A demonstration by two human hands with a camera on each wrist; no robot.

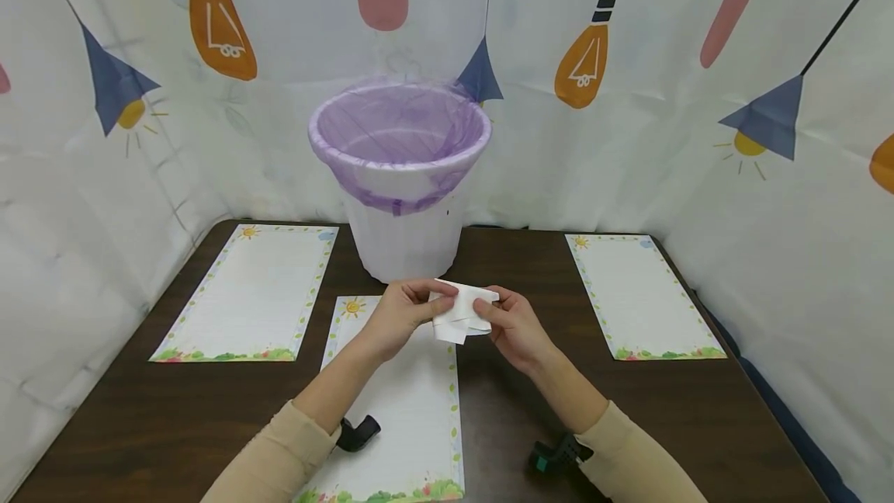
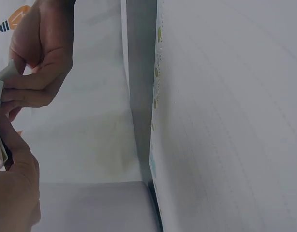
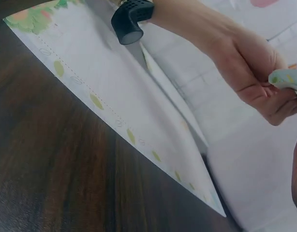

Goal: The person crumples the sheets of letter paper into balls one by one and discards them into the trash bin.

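Observation:
Both hands meet above the table, in front of the bin, on one small folded piece of paper point(image 1: 461, 313). The left hand point(image 1: 400, 318) pinches its left side between thumb and fingers. On the other side, the right hand point(image 1: 515, 326) pinches the right edge, thumb on top. In the right wrist view the folded paper point(image 3: 287, 78) shows part of a printed leaf border. Beneath the hands lies a sheet of bordered paper point(image 1: 405, 410), partly covered by the left forearm.
A white bin point(image 1: 408, 243) with a purple liner point(image 1: 398, 192) stands at the back middle of the dark table point(image 1: 517, 402). Similar bordered sheets lie at left point(image 1: 251, 293) and right point(image 1: 639, 297). A patterned curtain point(image 1: 293, 138) hangs behind.

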